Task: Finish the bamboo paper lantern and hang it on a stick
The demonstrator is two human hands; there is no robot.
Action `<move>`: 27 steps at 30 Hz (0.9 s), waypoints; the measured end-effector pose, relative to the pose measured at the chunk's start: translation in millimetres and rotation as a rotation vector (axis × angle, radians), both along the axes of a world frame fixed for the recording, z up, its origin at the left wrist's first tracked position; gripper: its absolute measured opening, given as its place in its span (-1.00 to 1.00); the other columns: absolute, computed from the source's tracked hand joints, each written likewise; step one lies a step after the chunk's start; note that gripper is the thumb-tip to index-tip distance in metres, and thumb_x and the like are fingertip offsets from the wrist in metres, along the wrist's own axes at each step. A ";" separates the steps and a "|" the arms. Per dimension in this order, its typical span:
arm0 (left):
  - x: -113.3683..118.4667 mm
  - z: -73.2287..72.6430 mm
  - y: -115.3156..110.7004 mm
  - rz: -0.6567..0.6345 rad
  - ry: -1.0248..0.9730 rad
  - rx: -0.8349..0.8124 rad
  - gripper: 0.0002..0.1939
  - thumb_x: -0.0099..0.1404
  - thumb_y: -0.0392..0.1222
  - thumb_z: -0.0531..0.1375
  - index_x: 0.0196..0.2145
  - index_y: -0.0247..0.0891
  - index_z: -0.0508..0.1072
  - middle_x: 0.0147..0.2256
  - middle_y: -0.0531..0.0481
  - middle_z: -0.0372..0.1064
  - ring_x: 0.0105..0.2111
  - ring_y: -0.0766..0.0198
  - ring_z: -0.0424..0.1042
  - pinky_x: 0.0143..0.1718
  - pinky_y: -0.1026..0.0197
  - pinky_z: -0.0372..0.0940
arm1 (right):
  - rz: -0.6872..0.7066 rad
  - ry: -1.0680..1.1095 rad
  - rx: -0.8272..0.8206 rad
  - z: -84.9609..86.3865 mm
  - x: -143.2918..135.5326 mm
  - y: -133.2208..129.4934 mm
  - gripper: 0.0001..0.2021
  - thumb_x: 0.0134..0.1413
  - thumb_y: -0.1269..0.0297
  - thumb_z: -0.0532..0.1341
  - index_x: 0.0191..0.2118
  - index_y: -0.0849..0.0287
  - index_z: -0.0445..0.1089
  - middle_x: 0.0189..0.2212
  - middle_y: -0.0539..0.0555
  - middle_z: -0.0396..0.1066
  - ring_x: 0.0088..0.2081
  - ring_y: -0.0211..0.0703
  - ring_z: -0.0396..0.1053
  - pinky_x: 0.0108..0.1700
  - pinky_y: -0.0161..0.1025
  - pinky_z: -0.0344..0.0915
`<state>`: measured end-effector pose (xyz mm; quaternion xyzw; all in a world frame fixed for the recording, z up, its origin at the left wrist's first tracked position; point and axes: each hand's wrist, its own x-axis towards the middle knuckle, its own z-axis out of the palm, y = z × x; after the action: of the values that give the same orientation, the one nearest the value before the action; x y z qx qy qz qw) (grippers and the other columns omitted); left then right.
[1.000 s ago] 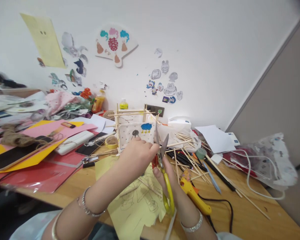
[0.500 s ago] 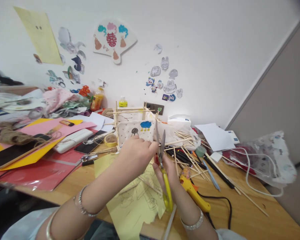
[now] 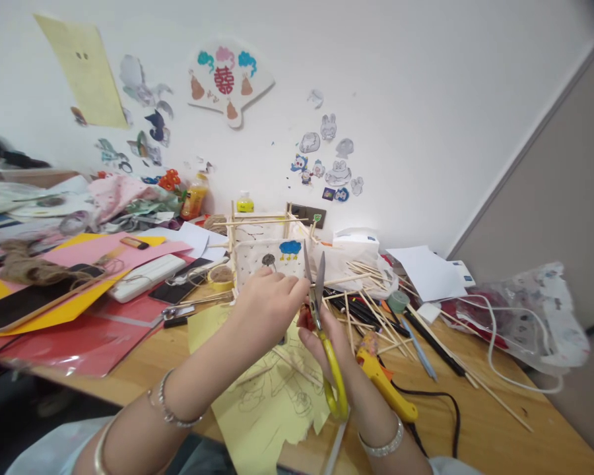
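Note:
A pair of scissors (image 3: 334,376) with yellow handles stands upright between my hands, its blades pointing up and a little apart. My right hand (image 3: 329,340) is curled around the scissors near the pivot, with the handles hanging in front of the wrist. A small dark red piece (image 3: 305,318) shows at its fingers; its kind is unclear. My left hand (image 3: 270,300) is closed, knuckles up, its fingertips beside the blades and hidden. Behind it stands a stick frame (image 3: 233,247) with a white drawn-on panel (image 3: 250,254). Yellow paper (image 3: 257,409) with pencil drawings lies below both hands.
At right lie a yellow glue gun (image 3: 383,382) with a black cord, loose wooden sticks (image 3: 376,307), pens and a plastic bag (image 3: 539,316). Coloured papers (image 3: 103,336), a phone (image 3: 34,300) and twine (image 3: 27,264) cover the left. A wall (image 3: 400,99) rises behind.
The scissors have tilted slightly, with blade tips shifting left and handles right. The red piece shows more clearly beside my right fingers. My left hand has moved only slightly.

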<state>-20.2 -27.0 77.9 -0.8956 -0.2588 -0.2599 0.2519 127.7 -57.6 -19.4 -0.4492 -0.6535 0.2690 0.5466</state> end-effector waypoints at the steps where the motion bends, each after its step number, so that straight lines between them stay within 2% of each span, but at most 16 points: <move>1: -0.3 -2.1 1.6 -0.015 -0.011 0.044 -0.84 0.20 -0.47 0.05 -0.45 -0.27 0.29 -0.54 0.06 0.33 -0.53 0.25 0.30 -0.45 0.17 0.13 | 0.019 0.008 -0.006 2.1 -0.7 -3.3 -0.59 0.05 0.26 0.19 0.06 0.11 0.25 -0.29 0.03 0.33 -0.32 -0.21 0.29 -0.24 -0.28 0.29; 8: 0.2 -14.6 5.2 -0.045 -0.039 0.242 -0.84 0.29 -0.42 -0.02 -0.40 -0.28 0.29 -0.55 0.06 0.27 -0.55 0.26 0.21 -0.45 0.17 0.09 | 0.039 0.033 -0.029 5.4 -4.0 -18.6 -0.48 0.13 0.20 0.16 0.19 0.05 0.07 -0.15 0.08 0.29 -0.12 -0.10 0.26 -0.10 -0.24 0.27; 11: 0.7 -16.5 4.6 -0.047 -0.065 0.254 -0.82 0.31 -0.41 -0.04 -0.41 -0.28 0.28 -0.56 0.07 0.25 -0.56 0.28 0.20 -0.46 0.18 0.07 | 0.046 0.035 -0.003 3.3 -5.0 -17.5 -0.44 0.10 0.18 0.19 0.20 0.07 0.06 -0.17 0.09 0.28 -0.15 -0.10 0.26 -0.09 -0.21 0.27; 16: 2.2 -16.3 3.5 -0.056 -0.061 0.292 -0.81 0.31 -0.43 -0.05 -0.39 -0.28 0.28 -0.56 0.06 0.25 -0.57 0.27 0.19 -0.48 0.19 0.05 | 0.016 0.087 -0.002 2.5 -7.8 -14.6 -0.53 0.12 0.18 0.15 0.15 0.10 0.13 -0.17 0.09 0.29 -0.21 -0.14 0.27 -0.15 -0.23 0.29; 22: 2.5 -13.5 3.3 -0.075 -0.025 0.310 -0.87 0.27 -0.43 0.01 -0.39 -0.31 0.29 -0.55 0.06 0.24 -0.55 0.26 0.20 -0.47 0.19 0.04 | -0.016 0.046 0.023 9.8 -9.9 -15.4 -0.72 0.11 0.24 0.15 -0.04 0.10 0.27 -0.36 -0.01 0.27 -0.37 -0.23 0.22 -0.32 -0.30 0.26; 27: 3.0 -9.1 2.7 -0.077 -0.027 0.315 -0.87 0.27 -0.40 0.03 -0.41 -0.30 0.30 -0.56 0.06 0.25 -0.54 0.26 0.20 -0.45 0.19 0.06 | -0.020 0.081 0.002 6.4 -7.8 -9.8 -0.70 0.02 0.23 0.21 -0.09 0.13 0.29 -0.42 -0.04 0.24 -0.41 -0.24 0.19 -0.37 -0.31 0.21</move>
<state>-17.2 -24.3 68.8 -0.8507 -0.1837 -0.3185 0.3756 119.9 -67.3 -13.0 -0.4439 -0.6265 0.2809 0.5758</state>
